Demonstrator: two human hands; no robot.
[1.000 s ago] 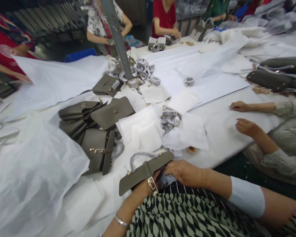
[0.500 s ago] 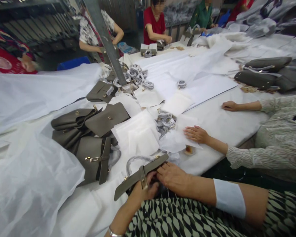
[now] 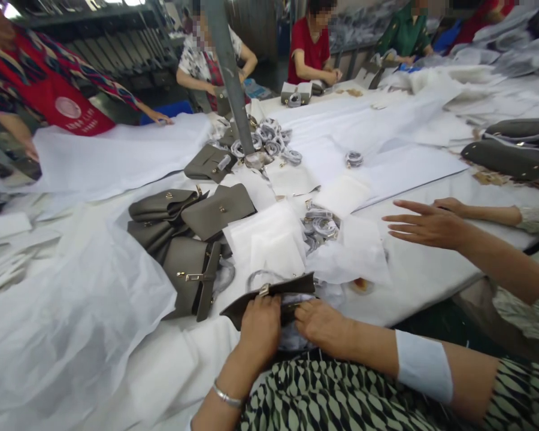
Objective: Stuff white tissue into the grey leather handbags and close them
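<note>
A dark olive handbag [image 3: 242, 306] stands in front of me at the table's near edge, its flap raised and wrapping visible in its mouth. My left hand [image 3: 261, 326] has its fingers curled over the flap, just below the gold clasp. At the right side of the opening, my right hand [image 3: 321, 326] closes on the bag's rim; its fingertips are partly hidden. Behind the flap rises the handle [image 3: 263, 276] in clear wrapping. Left of it lies another olive handbag [image 3: 186, 269] with a gold clasp, and beyond both is a stack of white sheets [image 3: 269, 236].
Several olive bags [image 3: 220, 209] and wrapped straps [image 3: 321, 224] lie farther back, near a metal post [image 3: 231, 78]. Crumpled white sheeting [image 3: 85, 299] covers the left. At right, a co-worker's hand [image 3: 426, 224] reaches over the table. Other people stand along the far side.
The bag's flap has swung up, baring its inside, and my left hand has come from beneath it onto it. The neighbour's hand has lifted off the paper. The view has shifted left.
</note>
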